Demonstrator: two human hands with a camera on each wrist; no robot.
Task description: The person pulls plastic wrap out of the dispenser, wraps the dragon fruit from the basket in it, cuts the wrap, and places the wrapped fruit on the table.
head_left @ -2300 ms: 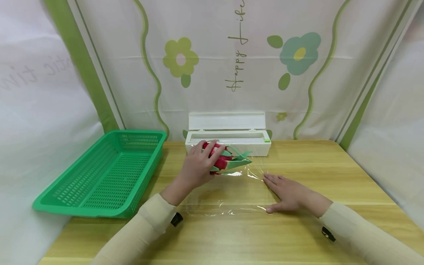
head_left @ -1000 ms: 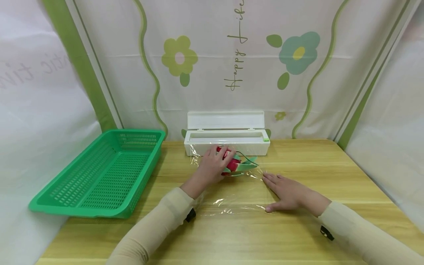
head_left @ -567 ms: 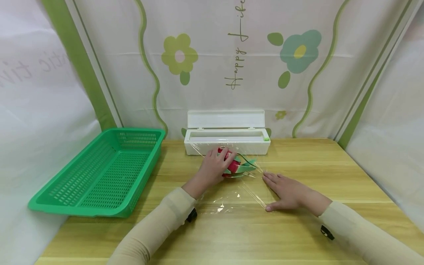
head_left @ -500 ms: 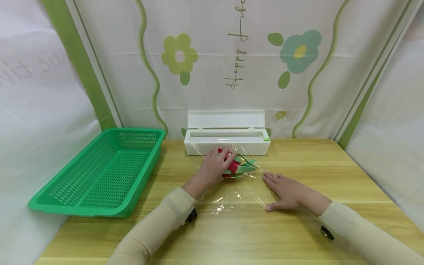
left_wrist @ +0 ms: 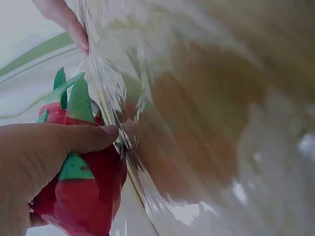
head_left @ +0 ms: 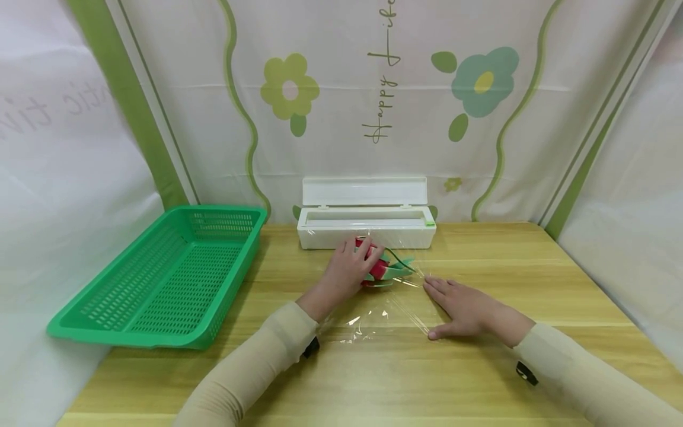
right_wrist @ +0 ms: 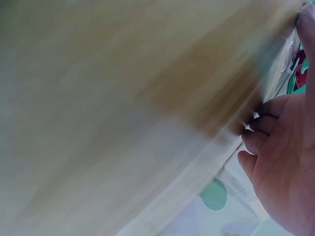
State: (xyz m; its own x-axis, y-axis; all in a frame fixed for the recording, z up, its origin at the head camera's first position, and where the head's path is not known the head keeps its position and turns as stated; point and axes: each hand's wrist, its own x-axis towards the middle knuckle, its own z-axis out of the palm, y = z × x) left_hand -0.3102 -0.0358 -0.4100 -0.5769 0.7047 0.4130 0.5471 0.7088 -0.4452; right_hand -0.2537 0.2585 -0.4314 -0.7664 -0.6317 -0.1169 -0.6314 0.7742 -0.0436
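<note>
A red dragon fruit (head_left: 379, 270) with green leaf tips lies on its side on clear cling film (head_left: 368, 326) in the head view. My left hand (head_left: 344, 273) grips it from the left, and in the left wrist view the thumb (left_wrist: 93, 138) lies across its red skin. To the right, my right hand (head_left: 464, 308) rests on the film's right edge with straight fingers and the thumb spread. Creases in the film run from the fruit toward that hand. In the right wrist view, the right hand (right_wrist: 285, 157) touches the tabletop with its fingertips.
Behind the fruit stands a white cling film box (head_left: 368, 237) with its lid (head_left: 365, 191) raised. A green perforated basket (head_left: 176, 284) sits at the left of the wooden table (head_left: 373, 385). Printed fabric (head_left: 347, 118) closes off the back and sides.
My left hand has moved right with the dragon fruit and lowered it nearer the right hand. The film has wrinkled and shifted at the left. My right hand has stayed in place.
</note>
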